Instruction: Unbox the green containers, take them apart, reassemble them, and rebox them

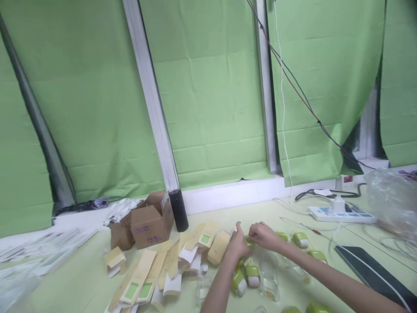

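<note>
Close together over the table, my left hand [239, 244] and my right hand [263, 236] meet around a small green rounded case [249, 240]. My left hand is closed on it, thumb pointing up. The fingers of my right hand are pinched at its upper right side; what they grip is hidden. Just below lie more green-and-white cases [252, 274], some with a small loop. Clear plastic shells [269, 280] sit beside them. Left of my hands are several cream card sleeves [146, 271], some with a green window, overlapping in a loose pile.
An opened brown cardboard box [148, 221] and a black cylinder [178, 211] stand at the back. A white power strip [342, 215] with cables lies at the right, near a dark tablet-like slab [374, 271] and a clear plastic bag [392, 202]. Plastic-wrapped flat items [42, 256] lie far left.
</note>
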Demonstrator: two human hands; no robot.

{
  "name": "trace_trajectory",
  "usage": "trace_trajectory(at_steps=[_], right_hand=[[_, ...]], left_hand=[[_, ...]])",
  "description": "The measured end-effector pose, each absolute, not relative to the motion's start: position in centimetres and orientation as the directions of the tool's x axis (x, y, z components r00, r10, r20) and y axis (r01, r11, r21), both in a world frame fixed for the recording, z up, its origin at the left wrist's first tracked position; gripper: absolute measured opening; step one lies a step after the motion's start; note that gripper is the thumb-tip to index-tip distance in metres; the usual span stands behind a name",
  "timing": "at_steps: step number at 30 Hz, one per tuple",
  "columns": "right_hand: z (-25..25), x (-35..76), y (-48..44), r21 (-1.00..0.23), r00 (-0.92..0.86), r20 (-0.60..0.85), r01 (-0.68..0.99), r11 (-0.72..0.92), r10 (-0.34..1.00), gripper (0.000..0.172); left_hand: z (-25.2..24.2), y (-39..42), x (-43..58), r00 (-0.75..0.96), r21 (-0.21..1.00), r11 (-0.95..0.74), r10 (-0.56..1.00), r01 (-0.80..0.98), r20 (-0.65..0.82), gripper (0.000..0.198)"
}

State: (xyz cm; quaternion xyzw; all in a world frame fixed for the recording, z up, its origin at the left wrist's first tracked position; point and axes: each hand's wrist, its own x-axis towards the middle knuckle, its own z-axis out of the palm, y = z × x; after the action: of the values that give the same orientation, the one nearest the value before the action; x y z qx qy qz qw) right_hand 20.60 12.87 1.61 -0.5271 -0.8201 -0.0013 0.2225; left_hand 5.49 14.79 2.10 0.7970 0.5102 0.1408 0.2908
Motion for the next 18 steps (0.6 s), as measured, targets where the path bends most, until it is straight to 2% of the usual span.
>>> trace_trajectory(at_steps=[2,5,7,10,12,15,18], right_hand=[[1.9,20.2,12.9,-0.243,-0.322,0.400,0.865,0.439,0.858,0.021],[2.4,21.4,12.0,-0.280,-0.231,0.466,0.877,0.390,0.854,0.024],[2.5,22.8,11.2,-0.303,-0.198,0.470,0.879,0.368,0.860,0.025],[2.2,24.8,10.5,-0.322,-0.225,0.407,0.872,0.369,0.886,0.020],[1.9,25.5,10.8,-0.333,-0.209,0.369,0.880,0.339,0.905,0.019],[1.7,25.6,12.2,-0.337,-0.131,0.345,0.907,0.253,0.929,0.024],[1.6,25.1,13.8,-0.324,-0.108,0.314,0.922,0.213,0.943,0.025]], left_hand=[[2.0,14.7,5.1,0.421,0.567,-0.306,0.904,0.765,-0.080,0.101],[1.8,14.6,4.7,0.444,0.537,-0.333,0.892,0.775,-0.087,0.105],[1.7,14.6,4.8,0.467,0.526,-0.359,0.881,0.771,-0.083,0.095],[1.9,15.0,5.9,0.494,0.526,-0.399,0.868,0.751,-0.048,0.063],[2.4,15.5,7.3,0.516,0.540,-0.439,0.857,0.718,0.010,0.048],[3.1,16.6,10.1,0.579,0.574,-0.507,0.812,0.644,0.067,0.044],[3.5,17.8,12.3,0.687,0.613,-0.554,0.726,0.563,0.025,0.038]])
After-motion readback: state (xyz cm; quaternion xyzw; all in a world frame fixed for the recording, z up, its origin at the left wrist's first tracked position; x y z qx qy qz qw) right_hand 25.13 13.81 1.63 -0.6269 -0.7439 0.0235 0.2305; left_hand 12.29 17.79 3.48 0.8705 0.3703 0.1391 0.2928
